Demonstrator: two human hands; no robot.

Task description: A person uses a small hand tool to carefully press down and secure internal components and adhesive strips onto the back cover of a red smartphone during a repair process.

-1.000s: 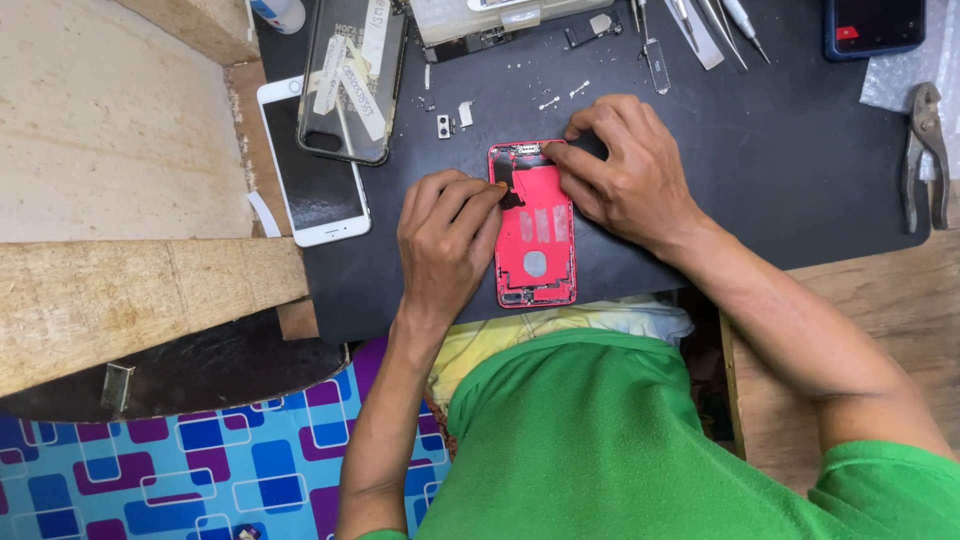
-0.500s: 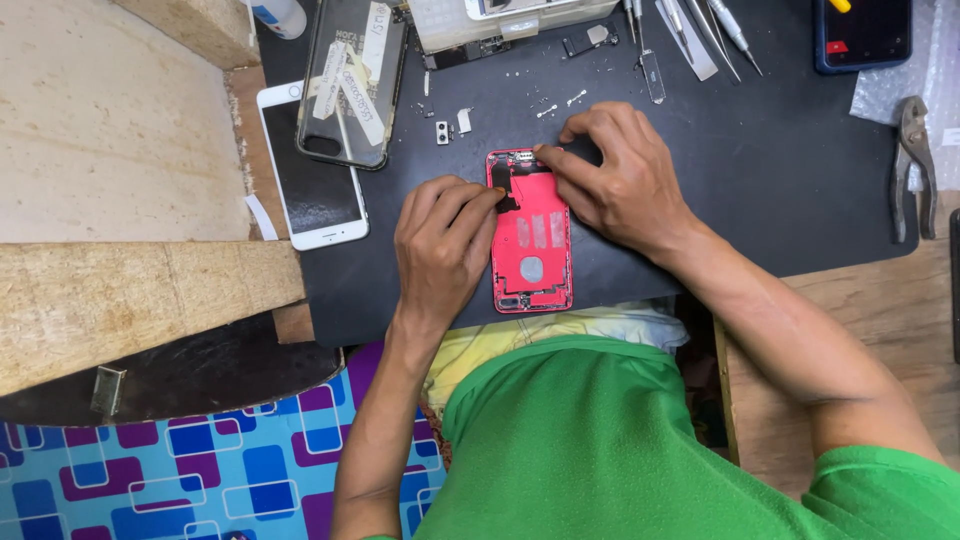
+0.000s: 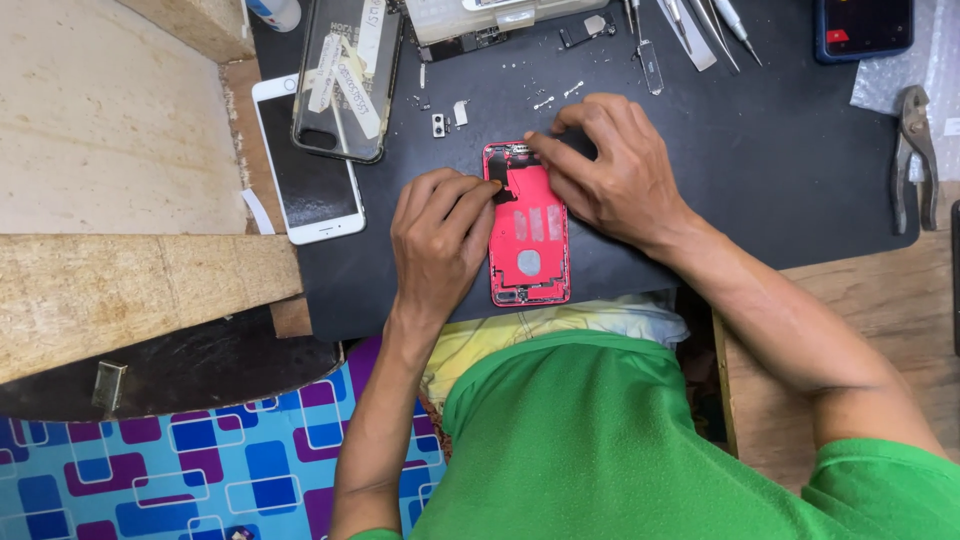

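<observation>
Here the left hand point(image 3: 438, 235) rests curled along the left edge of the opened red phone shell point(image 3: 528, 232), its fingertips pressing on the dark part near the shell's top, while the right hand point(image 3: 612, 165) bends over the upper right corner, fingers pinched down onto the same end; whether a small part sits between them I cannot tell. The shell lies flat on the black work mat point(image 3: 780, 170), just above the centre of the frame, close to the mat's near edge. To do this well, I would judge, the shell should stay pinned flat and pressure kept light and straight down. Tiny screws point(image 3: 545, 100) lie scattered just above it. A white phone point(image 3: 305, 175) and a clear case point(image 3: 345, 80) sit at upper left, tweezers point(image 3: 700, 25) top centre, pliers point(image 3: 915, 150) far right.
</observation>
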